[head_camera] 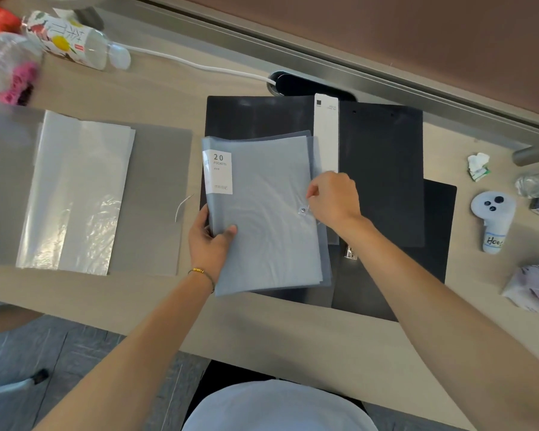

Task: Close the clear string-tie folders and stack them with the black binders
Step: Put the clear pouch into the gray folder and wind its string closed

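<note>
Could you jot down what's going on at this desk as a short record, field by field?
Being handled: clear folder labelled "20 POCKETS", lying on the black binders
Left hand: grip on the folder's lower left edge
Right hand: pinching the string at the button clasp
Still open: second clear folder, spread flat to the left
Also on desk: white controller, white cable
</note>
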`<state>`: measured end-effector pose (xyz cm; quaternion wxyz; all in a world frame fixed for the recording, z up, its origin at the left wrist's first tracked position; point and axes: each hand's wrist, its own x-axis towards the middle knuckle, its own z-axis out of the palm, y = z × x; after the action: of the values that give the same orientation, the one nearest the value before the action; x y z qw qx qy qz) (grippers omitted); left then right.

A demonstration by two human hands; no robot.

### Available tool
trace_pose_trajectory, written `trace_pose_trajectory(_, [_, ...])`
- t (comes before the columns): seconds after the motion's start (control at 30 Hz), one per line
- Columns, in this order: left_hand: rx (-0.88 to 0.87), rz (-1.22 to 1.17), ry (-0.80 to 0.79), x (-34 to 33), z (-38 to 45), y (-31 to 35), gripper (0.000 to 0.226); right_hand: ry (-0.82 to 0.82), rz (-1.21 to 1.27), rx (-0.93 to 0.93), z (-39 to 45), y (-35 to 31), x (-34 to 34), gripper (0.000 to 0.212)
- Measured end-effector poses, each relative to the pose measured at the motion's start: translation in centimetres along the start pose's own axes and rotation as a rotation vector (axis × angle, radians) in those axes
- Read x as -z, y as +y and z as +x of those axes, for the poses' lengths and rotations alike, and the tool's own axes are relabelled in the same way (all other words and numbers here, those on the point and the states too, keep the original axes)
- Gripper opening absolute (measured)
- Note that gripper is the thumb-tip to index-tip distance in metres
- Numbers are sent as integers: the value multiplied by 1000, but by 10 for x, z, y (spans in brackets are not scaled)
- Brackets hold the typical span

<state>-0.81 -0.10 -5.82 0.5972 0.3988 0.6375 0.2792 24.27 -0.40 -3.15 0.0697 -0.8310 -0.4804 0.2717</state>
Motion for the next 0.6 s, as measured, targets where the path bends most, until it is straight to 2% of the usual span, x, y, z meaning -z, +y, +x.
trace_pose_trajectory(0.23, [12, -44, -14, 0, 0, 1, 50, -180, -91, 308, 12, 0, -6, 23])
trace_pose_trajectory(0.33, [27, -71, -26, 2, 3, 1, 50, -180, -178, 478, 17, 7, -5, 21])
trace_pose_trajectory(0.6, [76, -102, 13, -1, 7, -8, 47, -180, -227, 577, 13, 4, -17, 25])
